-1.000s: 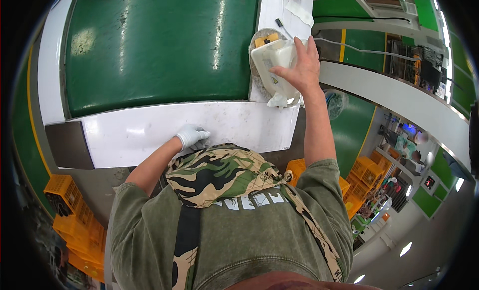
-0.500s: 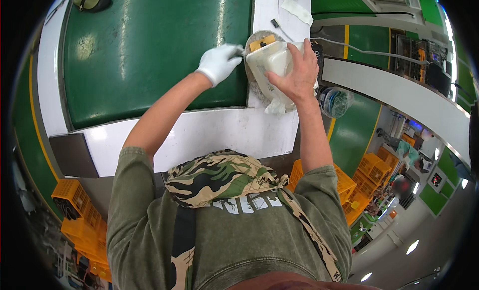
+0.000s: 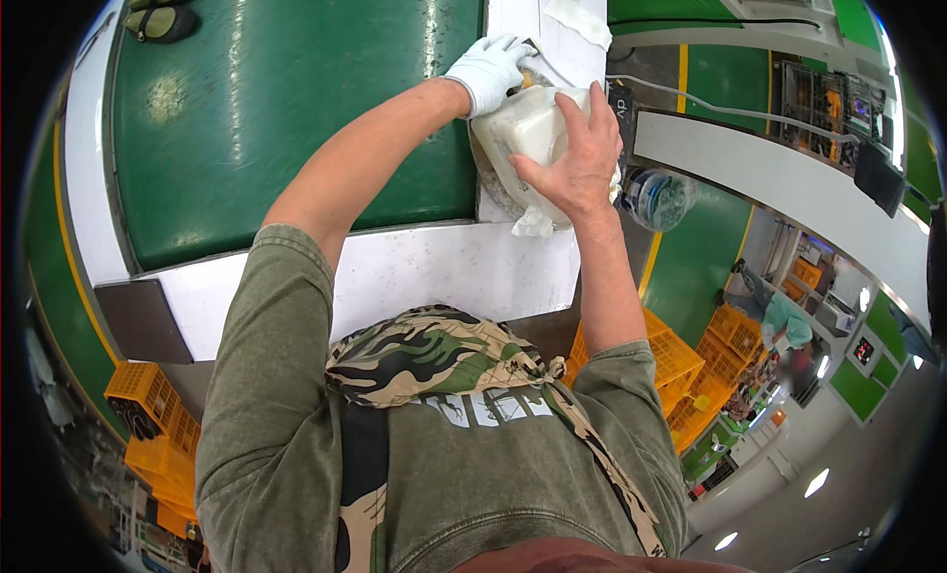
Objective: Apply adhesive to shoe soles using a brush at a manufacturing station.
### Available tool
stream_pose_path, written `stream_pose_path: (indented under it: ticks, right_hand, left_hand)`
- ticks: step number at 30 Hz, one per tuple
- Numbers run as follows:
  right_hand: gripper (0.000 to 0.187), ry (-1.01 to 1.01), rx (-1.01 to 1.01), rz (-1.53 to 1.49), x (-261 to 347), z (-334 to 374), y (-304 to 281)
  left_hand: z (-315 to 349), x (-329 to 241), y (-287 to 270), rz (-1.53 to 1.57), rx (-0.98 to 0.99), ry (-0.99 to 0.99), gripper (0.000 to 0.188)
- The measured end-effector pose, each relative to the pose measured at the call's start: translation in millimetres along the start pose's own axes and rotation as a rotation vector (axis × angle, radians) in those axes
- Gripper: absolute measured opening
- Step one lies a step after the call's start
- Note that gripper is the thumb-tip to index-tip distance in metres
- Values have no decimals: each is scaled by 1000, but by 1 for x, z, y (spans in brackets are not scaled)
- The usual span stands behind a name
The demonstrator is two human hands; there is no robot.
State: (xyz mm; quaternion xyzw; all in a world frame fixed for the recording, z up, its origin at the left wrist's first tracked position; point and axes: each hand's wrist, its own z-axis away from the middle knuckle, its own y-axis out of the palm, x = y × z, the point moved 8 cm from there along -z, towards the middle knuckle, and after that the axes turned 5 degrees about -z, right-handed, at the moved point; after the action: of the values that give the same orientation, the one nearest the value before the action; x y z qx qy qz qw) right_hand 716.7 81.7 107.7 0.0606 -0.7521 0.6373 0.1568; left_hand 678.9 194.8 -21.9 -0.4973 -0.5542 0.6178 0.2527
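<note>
My right hand (image 3: 577,167) is bare and grips a white translucent plastic container (image 3: 541,119), thumb on the near left side and fingers over the right. The container is tilted and stands on a round greyish base (image 3: 490,174) at the belt's right edge. Crumpled clear plastic (image 3: 533,223) hangs at its near end. My left hand (image 3: 490,75), in a white glove, is at the container's far left corner with its fingers stretched out. Just beyond its fingertips a yellow piece (image 3: 531,79) shows in part; the glove covers the rest.
A green conveyor belt (image 3: 296,109) with a white frame (image 3: 434,262) lies to the left, dark shoes (image 3: 163,23) at its far end. White paper (image 3: 577,19) and a cable lie beyond the container. A clear plastic bottle (image 3: 659,198) is at the right, with orange crates (image 3: 681,366) nearer.
My left hand has moved right and away from me, from the belt to the container's far corner. The right hand keeps its grip; the container has turned slightly.
</note>
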Motion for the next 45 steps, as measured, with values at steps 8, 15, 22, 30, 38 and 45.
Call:
stream_pose_path:
  ticks: [8, 15, 22, 30, 38, 45]
  right_hand:
    - [88, 15, 11, 30, -3, -1, -1]
    - [88, 10, -2, 26, -2, 1, -3]
    - [88, 24, 3, 31, -3, 0, -3]
    - [87, 17, 3, 19, -2, -3, -1]
    - [86, 29, 7, -17, -4, -5, -1]
    - [87, 39, 20, -5, -8, -6, -2]
  left_hand:
    - [-4, -6, -2, -57, 69, 60, 26]
    - [-12, 7, 23, 26, 249, -188, 36]
    - [-29, 31, 7, 166, 268, -504, 37]
    - [-41, 86, -10, 234, 42, -651, 31]
    - [-65, 86, 1, 215, -9, -556, 27]
    - [-87, 26, -10, -60, -166, 36, 28]
